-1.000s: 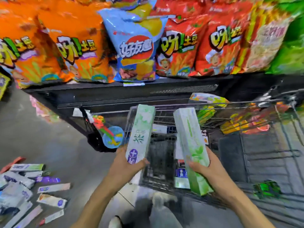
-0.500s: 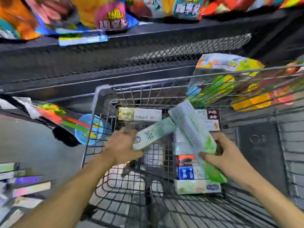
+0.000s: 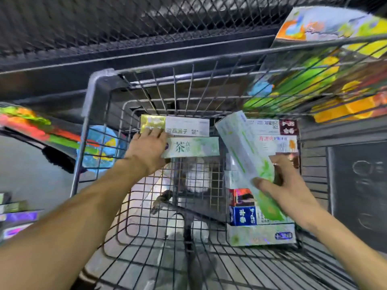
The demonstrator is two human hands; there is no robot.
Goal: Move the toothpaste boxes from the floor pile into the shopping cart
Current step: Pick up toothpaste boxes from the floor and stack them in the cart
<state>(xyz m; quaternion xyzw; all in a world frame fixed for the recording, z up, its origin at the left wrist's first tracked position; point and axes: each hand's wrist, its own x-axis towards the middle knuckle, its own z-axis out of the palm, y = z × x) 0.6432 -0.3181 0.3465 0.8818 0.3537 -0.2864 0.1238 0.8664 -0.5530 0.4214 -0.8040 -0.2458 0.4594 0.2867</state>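
Observation:
Both my arms reach into the wire shopping cart (image 3: pixel 98 97). My left hand (image 3: pixel 147 150) grips the left end of a pale green tea toothpaste box (image 3: pixel 194 147), which lies flat on the cart floor just in front of a gold-and-white box (image 3: pixel 176 127). A long light green toothpaste box (image 3: pixel 247 155) is held tilted by my right hand (image 3: pixel 284 191), above a row of several boxes (image 3: pixel 261 234) lined up along the cart's right side. Part of the floor pile (image 3: pixel 14 216) shows at the far left edge.
A black mesh store shelf (image 3: pixel 146 24) stands right behind the cart. Colourful snack bags (image 3: pixel 326 65) lie against the cart's far right corner. More bright packets (image 3: pixel 41 130) sit low on the left outside the cart. The cart's wire floor (image 3: pixel 167 248) is bare near me.
Both hands went from above the cart rim down into it. The left box turned from upright to lying flat on the cart floor; the right box dropped lower over the row.

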